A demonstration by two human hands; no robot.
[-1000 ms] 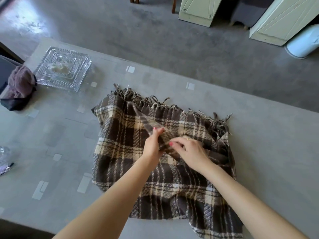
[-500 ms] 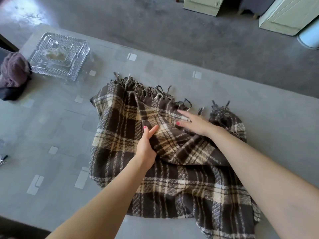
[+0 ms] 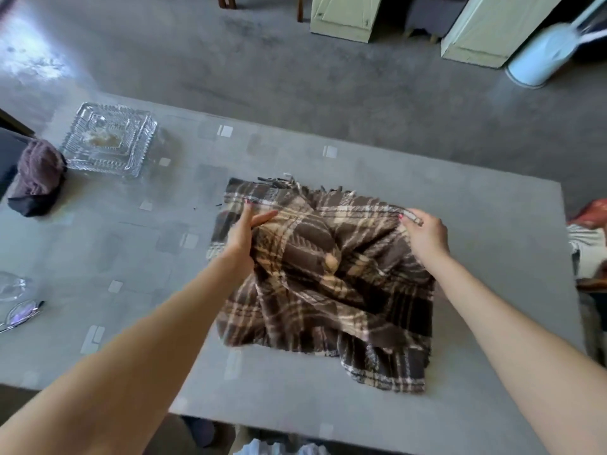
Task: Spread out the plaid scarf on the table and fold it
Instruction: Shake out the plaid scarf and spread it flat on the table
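right hand (image 3: pixel 427 236) pinching scarf (image 3: pixel 328 290) edge at far right | left hand (image 3: pixel 244 229) gripping cloth at far left, thumb out | scarf rumpled, mid table (image 3: pixel 328 405), fringe on far edge, near corner toward table front | glass dish (image 3: pixel 110 139), purple cloth (image 3: pixel 37 169) far left, well apart

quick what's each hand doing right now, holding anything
Left hand: closed on a fold of the plaid scarf near its far left edge.
Right hand: pinching the scarf's far right edge between its fingertips.
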